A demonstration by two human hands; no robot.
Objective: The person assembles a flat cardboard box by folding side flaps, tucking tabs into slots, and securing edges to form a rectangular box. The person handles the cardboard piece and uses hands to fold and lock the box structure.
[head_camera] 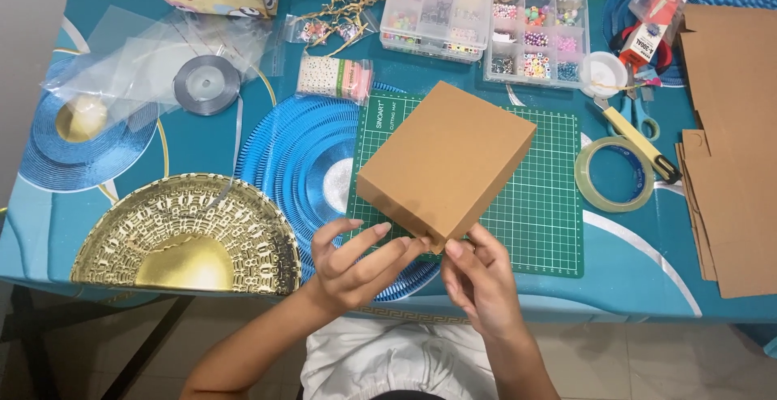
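A brown cardboard box (447, 157) rests tilted on a green cutting mat (542, 214), its near corner lifted toward me. My left hand (356, 262) touches the box's near lower edge with spread fingers. My right hand (477, 275) pinches the near corner of the box between thumb and fingers. Both hands are at the table's front edge.
Flat brown cardboard sheets (728, 149) lie at the right. A clear tape roll (613, 175) and a yellow cutter (639, 137) sit beside the mat. Two clear bead organisers (486, 20) stand at the back. A grey ribbon spool (206, 84), plastic bags and a gold placemat (186, 234) lie left.
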